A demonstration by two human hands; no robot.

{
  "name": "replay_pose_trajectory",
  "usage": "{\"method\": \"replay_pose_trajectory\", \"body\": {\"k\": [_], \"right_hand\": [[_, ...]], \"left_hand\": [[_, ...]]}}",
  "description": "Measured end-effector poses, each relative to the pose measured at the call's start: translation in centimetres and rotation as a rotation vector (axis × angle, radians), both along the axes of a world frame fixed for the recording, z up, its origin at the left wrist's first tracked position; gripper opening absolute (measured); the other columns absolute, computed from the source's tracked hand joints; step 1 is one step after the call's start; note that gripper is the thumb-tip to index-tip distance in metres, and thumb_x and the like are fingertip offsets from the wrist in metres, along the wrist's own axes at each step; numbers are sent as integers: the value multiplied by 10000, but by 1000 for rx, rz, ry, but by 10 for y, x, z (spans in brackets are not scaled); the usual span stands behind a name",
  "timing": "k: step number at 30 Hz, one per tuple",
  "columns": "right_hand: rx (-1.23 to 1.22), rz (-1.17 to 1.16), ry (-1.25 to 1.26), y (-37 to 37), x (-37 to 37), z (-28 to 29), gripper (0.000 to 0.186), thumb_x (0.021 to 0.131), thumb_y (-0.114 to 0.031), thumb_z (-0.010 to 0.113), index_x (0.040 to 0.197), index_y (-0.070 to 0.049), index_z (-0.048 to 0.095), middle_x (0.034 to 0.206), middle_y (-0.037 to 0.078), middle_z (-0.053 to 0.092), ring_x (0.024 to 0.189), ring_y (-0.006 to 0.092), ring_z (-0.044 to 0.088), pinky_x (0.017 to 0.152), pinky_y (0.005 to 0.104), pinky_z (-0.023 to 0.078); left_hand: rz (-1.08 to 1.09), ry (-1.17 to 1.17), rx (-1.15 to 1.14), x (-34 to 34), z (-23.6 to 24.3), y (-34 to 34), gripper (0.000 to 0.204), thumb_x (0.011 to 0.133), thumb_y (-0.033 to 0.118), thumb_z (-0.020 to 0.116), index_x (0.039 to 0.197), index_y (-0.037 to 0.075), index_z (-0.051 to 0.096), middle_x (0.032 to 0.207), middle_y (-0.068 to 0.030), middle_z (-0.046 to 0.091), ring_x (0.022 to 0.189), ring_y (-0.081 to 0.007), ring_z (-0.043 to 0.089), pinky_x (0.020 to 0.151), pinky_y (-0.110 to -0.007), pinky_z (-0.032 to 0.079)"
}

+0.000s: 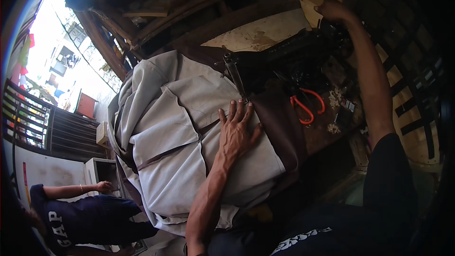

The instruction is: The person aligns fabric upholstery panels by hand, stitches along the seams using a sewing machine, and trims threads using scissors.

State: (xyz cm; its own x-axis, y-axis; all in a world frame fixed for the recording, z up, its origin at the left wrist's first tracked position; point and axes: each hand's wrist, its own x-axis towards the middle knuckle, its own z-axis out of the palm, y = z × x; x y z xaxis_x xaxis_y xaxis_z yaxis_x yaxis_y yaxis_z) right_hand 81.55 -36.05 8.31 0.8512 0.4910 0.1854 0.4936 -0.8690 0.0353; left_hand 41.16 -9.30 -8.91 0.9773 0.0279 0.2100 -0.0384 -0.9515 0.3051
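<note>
A large light grey cloth (pixel 166 114) with seams and folds lies bunched across the sewing table, over dark brown cloth (pixel 279 123). My left hand (pixel 235 125) presses flat on the grey cloth, fingers spread. Its fingertips are close to the needle end of a black sewing machine (pixel 284 47), whose needle itself I cannot make out. My right arm stretches to the upper right. There my right hand (pixel 334 10) has its fingers curled beside a pale slotted panel (pixel 310 0), past the machine's far end; what it grips, if anything, is hidden in shadow.
Orange-handled scissors (pixel 308 106) lie right of the machine, near pale scraps (pixel 334 98) and a small dark box (pixel 348 105). At the lower left another person in a dark shirt (pixel 85 218) has an arm stretched out. Wooden beams (pixel 189 12) stand behind the table.
</note>
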Motion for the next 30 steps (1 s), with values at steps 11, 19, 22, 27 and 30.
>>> {"method": "replay_pose_trajectory", "body": {"k": [11,19,22,27,30], "right_hand": [[856,-52,47,-48,-110,-26,485,1126,-389,441,1370,-5,609,1336,197,674,1278,314,630,1102,406,434],[1752,148,470,-90,-133,-99,417,1124,-303,518,1417,-20,612,1383,92,641,1315,202,582,1110,364,439],[1192,-229,-206,-52,-185,-73,345,1130,-227,488,1339,-1,645,1331,109,669,1242,205,634,1061,360,478],[1175,244,738,75,-284,-93,252,1101,-216,579,1165,-1,694,1014,66,751,857,152,707,720,288,597],[1198,78,1232,148,-225,-148,303,1099,-270,552,1181,-23,706,1021,72,759,857,173,736,610,325,595]], "left_hand": [[34,18,21,-8,11,6,725,969,407,641,1583,60,472,1646,-270,394,1556,-458,317,1246,-693,177],[1,0,-10,-3,4,-2,734,972,434,649,1583,69,471,1641,-271,399,1551,-466,323,1236,-709,183],[27,-1,18,-4,2,0,710,977,426,644,1585,100,481,1647,-274,388,1560,-467,306,1244,-705,166],[29,28,20,-9,4,5,681,979,415,645,1574,117,504,1653,-280,375,1566,-472,290,1251,-696,156],[22,20,13,-7,3,4,668,981,411,645,1568,119,516,1655,-285,369,1566,-479,285,1258,-684,146]]}}
